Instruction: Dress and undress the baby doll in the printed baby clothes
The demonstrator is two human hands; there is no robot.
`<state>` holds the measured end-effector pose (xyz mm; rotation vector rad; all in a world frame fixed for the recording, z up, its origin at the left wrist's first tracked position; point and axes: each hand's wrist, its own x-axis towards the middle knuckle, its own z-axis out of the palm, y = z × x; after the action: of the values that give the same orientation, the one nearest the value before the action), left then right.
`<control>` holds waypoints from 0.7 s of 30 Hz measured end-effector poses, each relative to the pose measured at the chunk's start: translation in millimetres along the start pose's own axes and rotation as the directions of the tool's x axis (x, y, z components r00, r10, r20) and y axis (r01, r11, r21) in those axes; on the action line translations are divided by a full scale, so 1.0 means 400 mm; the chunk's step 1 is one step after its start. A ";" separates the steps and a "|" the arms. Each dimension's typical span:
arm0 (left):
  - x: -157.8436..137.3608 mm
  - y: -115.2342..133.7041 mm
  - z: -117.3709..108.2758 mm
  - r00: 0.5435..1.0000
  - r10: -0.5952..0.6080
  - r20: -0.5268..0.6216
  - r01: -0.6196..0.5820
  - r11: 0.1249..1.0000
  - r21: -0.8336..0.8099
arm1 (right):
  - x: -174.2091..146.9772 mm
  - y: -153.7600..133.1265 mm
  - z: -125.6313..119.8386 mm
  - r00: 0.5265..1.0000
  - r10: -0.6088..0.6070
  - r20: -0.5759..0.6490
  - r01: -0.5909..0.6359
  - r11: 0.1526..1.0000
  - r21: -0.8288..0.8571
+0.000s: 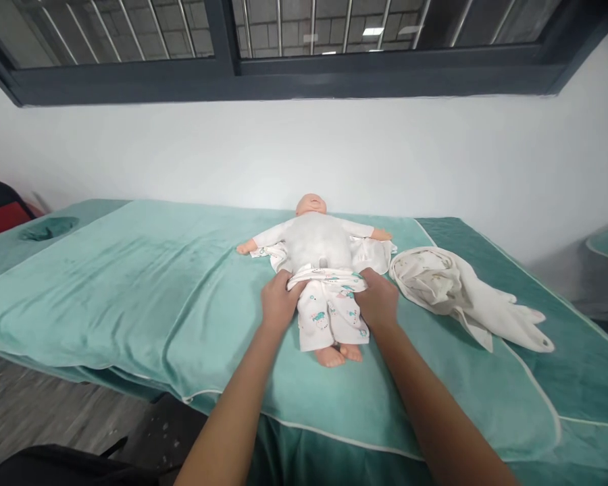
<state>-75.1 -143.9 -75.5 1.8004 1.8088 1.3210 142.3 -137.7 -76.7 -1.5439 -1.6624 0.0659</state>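
A baby doll [318,243] lies on its back on the green-covered bed, head toward the wall and arms spread wide. Printed white baby pants [329,314] cover its legs, and its bare feet show below the cuffs. My left hand [278,297] is closed on the waistband at the left side. At the right side of the same waistband, my right hand [378,297] grips the cloth. Fingertips of both hands are partly hidden by the fabric. White printed cloth [372,254] lies spread under the doll's arms and back.
A crumpled white cloth bundle [450,283] lies right of the doll. The green bed cover [132,283] extends far left, where a face hole [49,228] shows. Behind are a white wall [207,148] and a barred window. A black and red object [3,209] stands at the left edge.
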 end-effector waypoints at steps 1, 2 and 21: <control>-0.002 0.000 -0.002 0.999 -0.011 0.035 0.013 0.998 -0.060 | -0.001 -0.001 -0.003 1.000 0.003 0.024 -0.005 0.996 0.084; -0.004 0.000 -0.005 0.997 -0.012 0.077 0.022 0.991 -0.132 | -0.003 -0.001 -0.007 0.998 0.006 0.060 -0.017 0.984 0.175; -0.243 0.050 -0.022 0.897 0.400 0.186 -0.435 0.872 0.225 | -0.079 -0.009 -0.111 0.840 -0.108 0.531 -0.155 0.892 0.425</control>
<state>-49.8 -238.2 -94.6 2.4727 1.6398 1.0903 161.8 -186.8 -63.0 -1.2361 -1.8750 0.9281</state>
